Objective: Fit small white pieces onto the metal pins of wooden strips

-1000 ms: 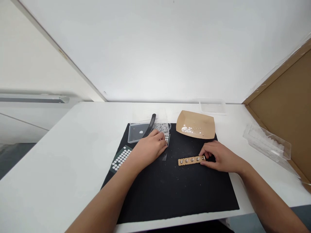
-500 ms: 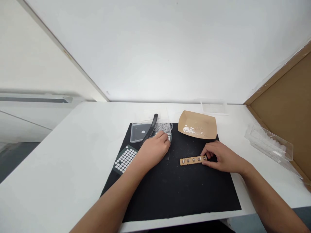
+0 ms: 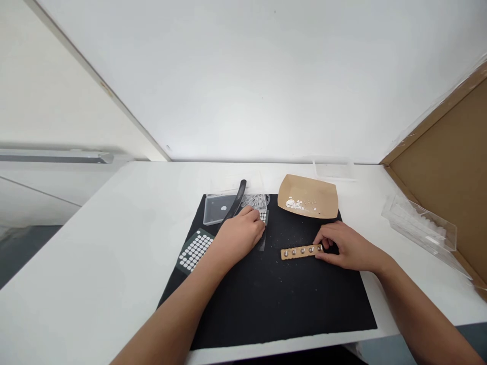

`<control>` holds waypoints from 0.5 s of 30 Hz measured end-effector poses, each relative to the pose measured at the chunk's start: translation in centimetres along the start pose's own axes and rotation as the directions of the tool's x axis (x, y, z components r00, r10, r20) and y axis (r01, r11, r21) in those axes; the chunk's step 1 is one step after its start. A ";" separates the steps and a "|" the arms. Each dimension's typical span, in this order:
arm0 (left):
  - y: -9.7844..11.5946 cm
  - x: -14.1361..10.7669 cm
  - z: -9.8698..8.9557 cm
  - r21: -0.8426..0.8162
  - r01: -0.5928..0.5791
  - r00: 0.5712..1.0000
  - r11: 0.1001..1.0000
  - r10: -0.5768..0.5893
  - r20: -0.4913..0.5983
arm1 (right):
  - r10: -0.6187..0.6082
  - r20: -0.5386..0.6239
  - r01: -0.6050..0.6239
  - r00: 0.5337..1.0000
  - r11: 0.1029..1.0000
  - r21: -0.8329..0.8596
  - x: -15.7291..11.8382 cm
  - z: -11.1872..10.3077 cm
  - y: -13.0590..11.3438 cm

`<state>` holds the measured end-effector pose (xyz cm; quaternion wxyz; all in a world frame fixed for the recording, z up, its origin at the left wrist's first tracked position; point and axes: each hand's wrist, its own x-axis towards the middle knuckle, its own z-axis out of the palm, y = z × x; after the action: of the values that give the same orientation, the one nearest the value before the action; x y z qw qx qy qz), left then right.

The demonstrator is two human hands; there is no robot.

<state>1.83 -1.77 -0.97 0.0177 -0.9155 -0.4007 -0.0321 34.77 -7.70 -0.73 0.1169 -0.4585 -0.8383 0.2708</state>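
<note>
My right hand (image 3: 335, 244) grips the right end of a narrow tan strip (image 3: 298, 255) between thumb and fingers. A row of several small shiny metal pieces sits along that strip, which lies on a black mat (image 3: 289, 299). My left hand (image 3: 244, 230) is closed over the mat's upper middle, its fingertips bent down and partly hidden. Just beyond those fingers shows a small sheet with white dots (image 3: 263, 216); whether they pinch anything is hidden. A dark curved tool handle (image 3: 239, 196) lies behind my left hand.
Left on the mat is a dark sheet of white dots (image 3: 196, 248). A clear plastic tray (image 3: 216, 215) stands behind it, beside clear slim pieces (image 3: 255, 201). A brown paper tray (image 3: 310, 187) holds white bits. Clear containers (image 3: 422, 228) stand right, near a cardboard panel (image 3: 445, 152).
Both hands keep nearly the same places, the right one still on the strip. The whole view has shifted very slightly.
</note>
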 end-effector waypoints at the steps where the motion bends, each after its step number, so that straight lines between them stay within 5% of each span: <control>1: 0.0 0.0 0.1 0.008 -0.002 1.000 1.000 0.002 0.001 | 0.001 0.001 -0.001 1.000 1.000 -0.001 0.0 0.0 0.0; 15: 0.1 0.4 1.6 0.068 -0.009 0.993 0.998 0.017 -0.116 | 0.025 0.019 -0.025 0.999 1.000 -0.002 0.0 0.0 -0.1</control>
<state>2.26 -1.44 -2.55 0.0722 -0.9135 -0.3939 -0.0718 34.71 -7.70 -0.70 0.1050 -0.4665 -0.8337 0.2761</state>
